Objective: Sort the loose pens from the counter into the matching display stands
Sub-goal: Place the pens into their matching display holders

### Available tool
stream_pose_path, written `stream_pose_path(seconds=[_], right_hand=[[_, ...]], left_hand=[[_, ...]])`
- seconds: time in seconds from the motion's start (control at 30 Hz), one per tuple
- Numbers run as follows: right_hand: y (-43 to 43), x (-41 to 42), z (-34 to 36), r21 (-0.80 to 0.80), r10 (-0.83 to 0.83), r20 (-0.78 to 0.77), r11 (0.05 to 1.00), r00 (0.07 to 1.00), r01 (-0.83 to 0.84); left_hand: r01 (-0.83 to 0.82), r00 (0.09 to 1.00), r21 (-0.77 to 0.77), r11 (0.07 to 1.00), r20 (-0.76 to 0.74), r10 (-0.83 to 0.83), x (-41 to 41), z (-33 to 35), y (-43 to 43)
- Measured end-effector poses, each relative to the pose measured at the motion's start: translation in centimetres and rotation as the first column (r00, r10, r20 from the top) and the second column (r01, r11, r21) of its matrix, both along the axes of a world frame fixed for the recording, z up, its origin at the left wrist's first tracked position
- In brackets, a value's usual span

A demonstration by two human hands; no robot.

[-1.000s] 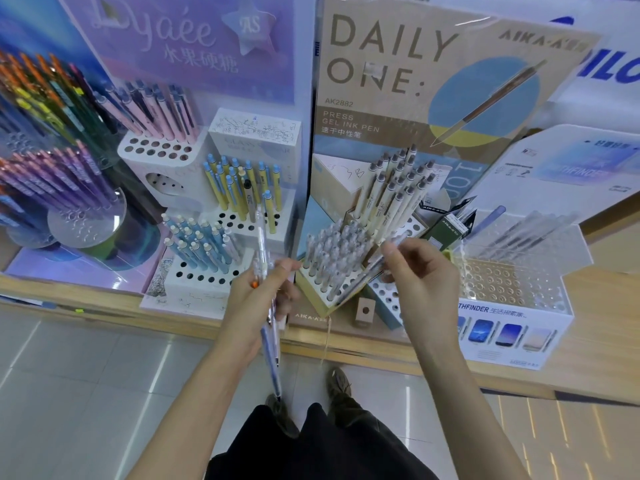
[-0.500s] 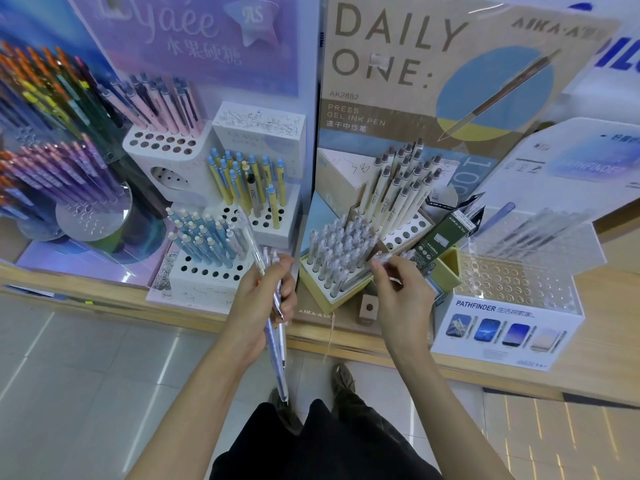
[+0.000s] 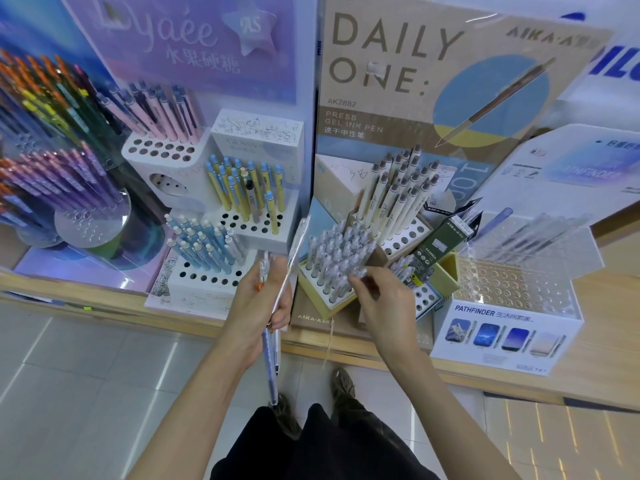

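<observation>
My left hand [image 3: 262, 299] grips a bunch of loose pens [image 3: 270, 362], clear and pale blue ones, that stick out above and below my fist in front of the counter edge. My right hand [image 3: 377, 299] reaches to the yellow-edged block stand [image 3: 313, 296] full of clear grey pens [image 3: 341, 252]; its fingertips pinch one clear pen at the stand's near right corner. Behind stands a second block with cream pens [image 3: 398, 192] under the "DAILY ONE" sign.
Left of my hands are white stands with blue pens [image 3: 204, 247], yellow pens [image 3: 249, 192] and pink pens [image 3: 166, 112]. A clear "PATHFINDER" rack [image 3: 512, 306] sits at right. A green box [image 3: 446, 237] leans between the stands. The wooden counter edge [image 3: 104, 303] runs across.
My right hand has moved down and left from the cream pens' row to the near corner of the grey pen stand. The left hand's pens have tilted slightly right.
</observation>
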State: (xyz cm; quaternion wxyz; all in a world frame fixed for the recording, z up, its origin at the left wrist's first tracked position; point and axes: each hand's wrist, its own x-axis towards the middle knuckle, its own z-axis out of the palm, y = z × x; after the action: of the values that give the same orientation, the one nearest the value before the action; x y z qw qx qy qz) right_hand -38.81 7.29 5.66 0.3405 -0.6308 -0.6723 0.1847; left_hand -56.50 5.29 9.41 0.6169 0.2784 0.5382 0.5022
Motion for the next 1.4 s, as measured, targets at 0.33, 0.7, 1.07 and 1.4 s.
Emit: stream_pose_path(seconds=[0.33,0.7,1.07,1.4], right_hand=[[0.2,-0.6,-0.1,-0.091,0.025,0.002,0.996,1.000,-0.025],[-0.4,0.0,4.5,-0.208,-0.010,-0.472,0.973,0.882,-0.100],[1.0,2.6,7.1,-0.162,-0.113,-0.751,0.987,0.651,-0.015],[1.8,1.8,1.8,-0.202,-0.174,-0.413,0.975,0.894,0.097]], left_hand=[[-0.030,0.999,0.015,0.999,-0.023,0.031,0.0,-0.2,0.2],[0.167,0.986,0.079,0.983,-0.021,-0.166,1.3,0.3,0.5],[0.145,0.962,0.078,0.986,-0.242,-0.123,2.5,0.0,1.3],[0.090,0.977,0.053,0.995,-0.199,-0.078,2.9,-0.9,1.0]])
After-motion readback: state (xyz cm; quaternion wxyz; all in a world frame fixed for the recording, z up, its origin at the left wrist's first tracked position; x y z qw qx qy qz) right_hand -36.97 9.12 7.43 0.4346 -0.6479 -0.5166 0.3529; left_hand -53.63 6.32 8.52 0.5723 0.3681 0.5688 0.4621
